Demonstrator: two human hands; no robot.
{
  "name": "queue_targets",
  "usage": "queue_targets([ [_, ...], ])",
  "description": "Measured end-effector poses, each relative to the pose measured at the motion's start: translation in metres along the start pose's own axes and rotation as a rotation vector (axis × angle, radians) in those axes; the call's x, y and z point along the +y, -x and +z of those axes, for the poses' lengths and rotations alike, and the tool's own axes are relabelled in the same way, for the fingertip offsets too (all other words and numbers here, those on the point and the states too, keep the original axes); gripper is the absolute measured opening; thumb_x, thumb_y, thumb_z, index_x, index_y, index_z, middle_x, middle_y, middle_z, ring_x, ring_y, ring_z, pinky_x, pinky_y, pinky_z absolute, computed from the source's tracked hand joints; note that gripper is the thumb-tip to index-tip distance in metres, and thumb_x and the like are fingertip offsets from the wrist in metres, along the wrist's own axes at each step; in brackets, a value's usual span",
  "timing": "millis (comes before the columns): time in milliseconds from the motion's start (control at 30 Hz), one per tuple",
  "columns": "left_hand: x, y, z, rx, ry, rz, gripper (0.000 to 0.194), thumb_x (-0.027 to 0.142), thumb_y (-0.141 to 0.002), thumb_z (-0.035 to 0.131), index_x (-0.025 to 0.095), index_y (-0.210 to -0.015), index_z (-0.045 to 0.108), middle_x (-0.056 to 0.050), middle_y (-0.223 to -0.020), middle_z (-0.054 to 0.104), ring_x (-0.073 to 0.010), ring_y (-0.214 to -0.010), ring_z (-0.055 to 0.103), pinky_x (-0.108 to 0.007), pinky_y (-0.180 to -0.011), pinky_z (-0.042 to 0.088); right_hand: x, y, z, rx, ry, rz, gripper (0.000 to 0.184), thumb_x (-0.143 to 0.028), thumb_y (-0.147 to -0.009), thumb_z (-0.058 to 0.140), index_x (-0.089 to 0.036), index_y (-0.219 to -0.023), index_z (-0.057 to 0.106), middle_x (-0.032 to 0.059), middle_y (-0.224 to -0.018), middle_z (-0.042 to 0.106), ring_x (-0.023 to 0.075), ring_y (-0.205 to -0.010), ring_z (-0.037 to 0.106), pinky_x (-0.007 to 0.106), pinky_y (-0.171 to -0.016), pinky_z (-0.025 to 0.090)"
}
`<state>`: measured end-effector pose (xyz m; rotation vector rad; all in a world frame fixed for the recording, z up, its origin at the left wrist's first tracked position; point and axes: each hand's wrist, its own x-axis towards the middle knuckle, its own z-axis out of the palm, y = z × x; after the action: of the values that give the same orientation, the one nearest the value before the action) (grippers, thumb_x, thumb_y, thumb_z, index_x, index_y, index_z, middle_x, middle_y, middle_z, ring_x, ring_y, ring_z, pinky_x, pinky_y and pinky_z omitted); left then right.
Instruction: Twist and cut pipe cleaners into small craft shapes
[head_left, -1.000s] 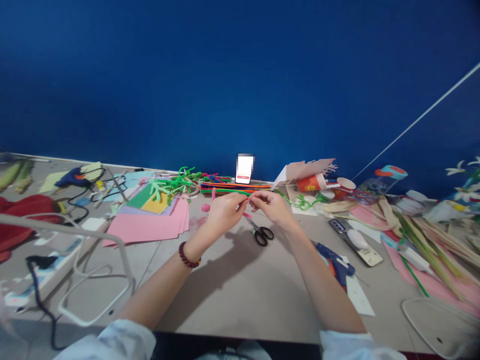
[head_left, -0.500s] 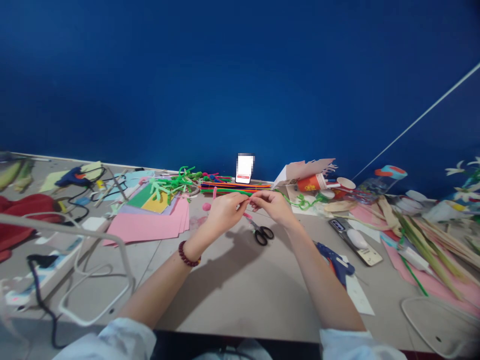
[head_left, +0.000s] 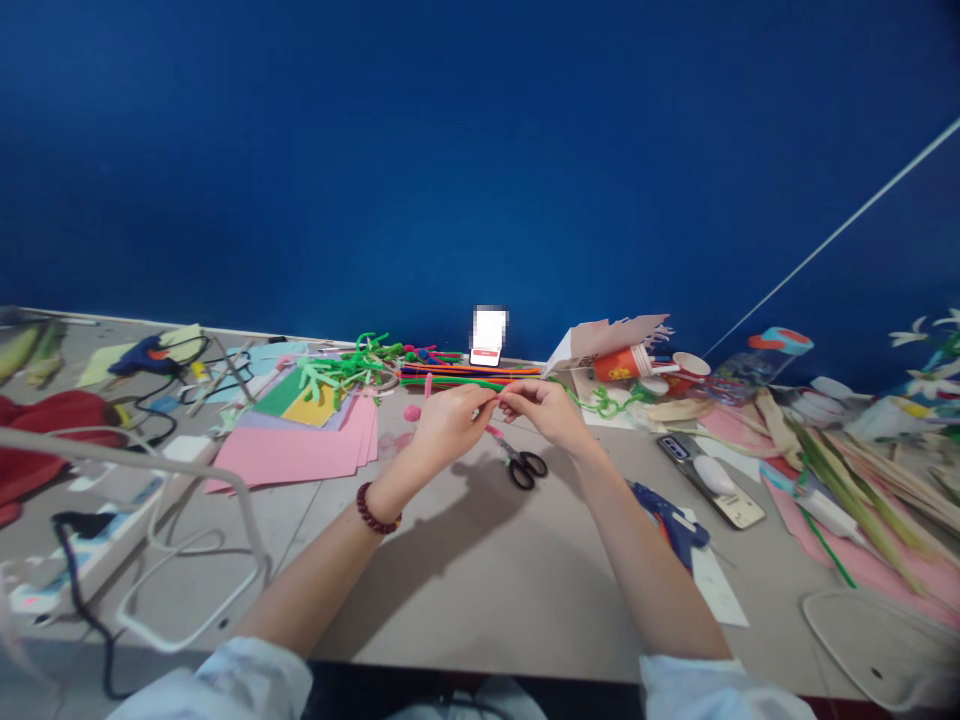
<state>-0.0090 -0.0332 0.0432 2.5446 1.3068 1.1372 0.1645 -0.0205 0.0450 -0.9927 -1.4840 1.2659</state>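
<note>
The left hand (head_left: 450,425) and the right hand (head_left: 547,412) stand narrow, fingertips pinching one thin pink pipe cleaner (head_left: 428,386) above the grey worktop (head_left: 465,590), near black-handled scissors (head_left: 524,470).

No lettering can be read anywhere on the crowded craft table. The upright white card (head_left: 489,333) by the far wall is pixelated, with only a red band showing at its foot, while the yellow print on the orange paper cup (head_left: 619,364) is too small and blurred to make out. The small marks on the power strip (head_left: 97,535) are equally illegible.
</note>
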Motion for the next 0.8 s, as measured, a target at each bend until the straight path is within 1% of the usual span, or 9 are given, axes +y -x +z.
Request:
queue_targets([
  [167,0.0003,0.0003,0.0006,0.03,-0.006,0.013,0.019,0.02,-0.087,0.05,0.019,-0.085,0.068,-0.003,-0.078,0.07,-0.013,-0.068,0.062,-0.021,-0.056,0.04,-0.0008,0.0003,0.002,0.004,-0.038,0.013,0.031,-0.046,-0.063,0.075,-0.017,-0.07,0.066,0.0006,-0.065,0.063,0.0123,-0.059,0.059,0.031,-0.064,0.054],
  [333,0.0008,0.0004,0.0007,0.034,-0.003,0.019,0.018,0.019,-0.087,0.049,0.019,-0.085,0.067,-0.003,-0.078,0.07,-0.0131,-0.069,0.062,-0.021,-0.056,0.04,-0.0009,0.0006,0.0041,0.017,-0.061,0.016,0.033,-0.046,-0.062,0.075,-0.017,-0.07,0.065,0.0001,-0.065,0.062,0.0124,-0.061,0.059,0.031,-0.066,0.055],
  [667,0.0001,0.0002,0.0019,0.031,-0.004,0.03,0.017,0.02,-0.087,0.05,0.019,-0.083,0.066,-0.002,-0.076,0.069,-0.0123,-0.067,0.061,-0.021,-0.055,0.039,-0.0002,0.0021,0.0048,0.019,-0.035,-0.005,0.031,-0.046,-0.066,0.073,-0.017,-0.071,0.062,-0.0001,-0.066,0.06,0.0124,-0.063,0.059,0.031,-0.067,0.055],
  [800,0.0007,-0.0003,0.0009,0.032,0.008,0.017,0.017,0.02,-0.087,0.05,0.018,-0.083,0.067,-0.002,-0.077,0.069,-0.012,-0.067,0.061,-0.021,-0.055,0.04,-0.0015,0.0028,0.0062,0.047,-0.01,-0.015,0.031,-0.045,-0.066,0.072,-0.017,-0.072,0.062,-0.0001,-0.068,0.061,0.0125,-0.063,0.06,0.031,-0.066,0.055],
])
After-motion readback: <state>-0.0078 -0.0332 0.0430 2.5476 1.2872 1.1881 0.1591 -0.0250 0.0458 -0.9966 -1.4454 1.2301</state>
